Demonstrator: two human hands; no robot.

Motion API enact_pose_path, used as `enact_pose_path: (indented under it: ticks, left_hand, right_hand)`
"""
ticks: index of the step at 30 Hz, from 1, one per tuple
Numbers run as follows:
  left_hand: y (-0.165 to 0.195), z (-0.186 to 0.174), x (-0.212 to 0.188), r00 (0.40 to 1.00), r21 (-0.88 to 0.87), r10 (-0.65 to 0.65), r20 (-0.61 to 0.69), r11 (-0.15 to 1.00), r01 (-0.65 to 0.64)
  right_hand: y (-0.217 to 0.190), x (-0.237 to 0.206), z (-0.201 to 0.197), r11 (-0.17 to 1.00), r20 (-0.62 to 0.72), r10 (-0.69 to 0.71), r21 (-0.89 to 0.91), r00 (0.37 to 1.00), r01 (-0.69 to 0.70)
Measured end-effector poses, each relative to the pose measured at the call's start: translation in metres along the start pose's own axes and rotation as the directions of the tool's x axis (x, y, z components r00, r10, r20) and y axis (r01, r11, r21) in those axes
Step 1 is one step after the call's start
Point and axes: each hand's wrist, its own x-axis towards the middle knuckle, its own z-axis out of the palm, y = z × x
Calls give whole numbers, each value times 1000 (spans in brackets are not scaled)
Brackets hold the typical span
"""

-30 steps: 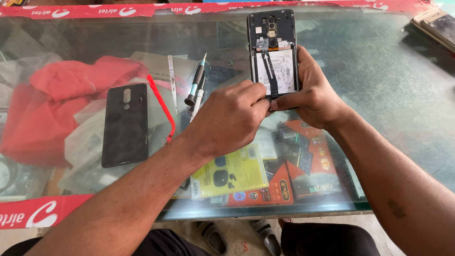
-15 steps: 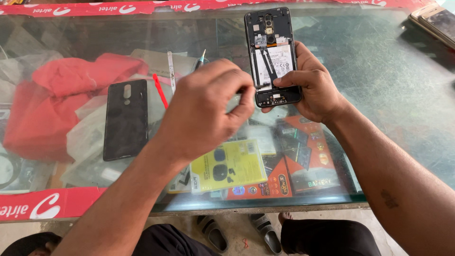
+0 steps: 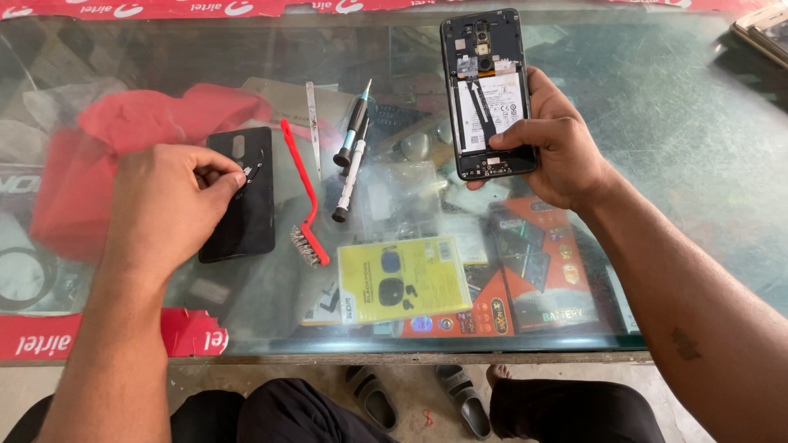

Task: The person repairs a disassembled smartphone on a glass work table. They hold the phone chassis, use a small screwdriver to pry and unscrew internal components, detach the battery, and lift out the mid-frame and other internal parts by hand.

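We sit at a glass-topped counter (image 3: 673,148), our knees in dark trousers just under its near edge, with sandals (image 3: 414,395) on the floor between them.

Under the glass by the near edge lie a yellow product box (image 3: 404,279) and, to its right, an orange and black box (image 3: 542,267). A red printed strip (image 3: 98,335) runs along the near left corner.

Our left hand (image 3: 168,209) rests on the left part of the glass, fingers pinched together on a small dark part (image 3: 252,172), which it holds over the black back cover (image 3: 240,193) lying flat there. The part is too small for us to tell what it is. Behind this hand a red cloth (image 3: 139,123) lies crumpled toward the left edge.

Just right of the cover, near the middle of the glass, lies a red-handled wire brush (image 3: 304,197), bristles toward us. Beside it are two screwdrivers (image 3: 349,156) lying close together, and thin metal tweezers (image 3: 313,127) pointing toward the far edge.

Our right hand (image 3: 554,143) grips an opened phone (image 3: 486,92), held upright above the far right-centre of the glass. Thumb and fingers wrap its lower half. Its back is off, so the white battery and the camera parts show.

In the far right corner lies another phone (image 3: 763,33), partly cut off.
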Motion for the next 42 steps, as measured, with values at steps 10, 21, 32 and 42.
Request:
enact_pose_path:
  ticks: [10,21,32,42]
  left_hand:
    - [68,24,30,924,-273,377,-64,884,-380]
    - [136,104,72,900,-916,403,165,401,-12]
    - [126,92,63,825,-766,347,446,625,151]
    - [119,88,67,830,-524,275,486,852,24]
  right_hand:
    - [4,-1,-4,998,-28,14,55,1000,-12]
    - [-3,-3,4,994,79,22,-111,997,-13]
    - [1,0,8,958,-160,86,-259,983,-126]
    - [2,5,18,616,-255,-130,-778,958,-124]
